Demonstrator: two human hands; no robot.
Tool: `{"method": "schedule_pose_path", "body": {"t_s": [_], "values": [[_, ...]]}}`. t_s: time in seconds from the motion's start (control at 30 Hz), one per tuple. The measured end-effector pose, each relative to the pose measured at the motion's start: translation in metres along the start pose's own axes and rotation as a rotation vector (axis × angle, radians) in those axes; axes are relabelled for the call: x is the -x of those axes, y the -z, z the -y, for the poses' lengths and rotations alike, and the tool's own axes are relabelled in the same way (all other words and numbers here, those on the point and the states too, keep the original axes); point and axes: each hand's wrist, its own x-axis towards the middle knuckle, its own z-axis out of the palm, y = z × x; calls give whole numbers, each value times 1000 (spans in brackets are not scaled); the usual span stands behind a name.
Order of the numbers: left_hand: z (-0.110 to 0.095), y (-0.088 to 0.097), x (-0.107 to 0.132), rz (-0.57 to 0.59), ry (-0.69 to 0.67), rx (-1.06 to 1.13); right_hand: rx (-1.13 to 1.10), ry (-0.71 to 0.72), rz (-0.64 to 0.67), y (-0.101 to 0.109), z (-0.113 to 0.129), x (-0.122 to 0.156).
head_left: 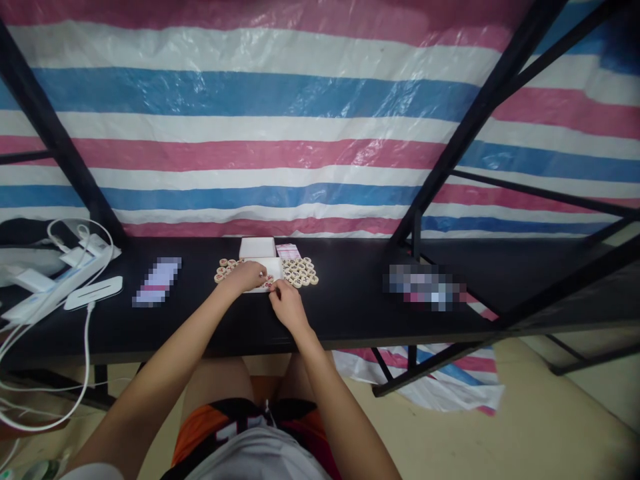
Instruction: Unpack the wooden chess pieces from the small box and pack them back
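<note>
My left hand point(245, 277) reaches over a white open box point(274, 265), its fingers curled and pinched together above the inside. At the box's near right corner is my right hand point(287, 299), fingers bent together. Between the two hands, red-marked xiangqi pieces point(269, 283) lie in the near part of the box. What the fingertips of either hand hold, if anything, is too small to make out. More round xiangqi pieces point(301, 272) with dark marks lie just right of the box. Another group of xiangqi pieces point(223, 269) with reddish marks is on the left, partly covered by my left hand.
A white box part point(257, 247) and a pink-and-white paper point(288, 251) sit behind on the black table point(345, 293). Left are a blurred phone-like item point(157, 282), a white flat device point(94, 293) and a power strip point(60, 283) with cables. A blurred item point(424, 287) lies right.
</note>
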Motion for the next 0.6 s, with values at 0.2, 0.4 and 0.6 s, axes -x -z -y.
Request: {"method": "schedule_pose_path", "body": {"t_s": [0.2, 0.4, 0.6], "values": [[2, -2, 0, 18, 38, 63, -5, 1, 2, -1, -1, 0], [7, -4, 31, -390, 21, 164, -15, -14, 3, 1, 2, 1], [31, -27, 87, -638, 231, 275, -26, -6, -2, 1, 1, 1]]}}
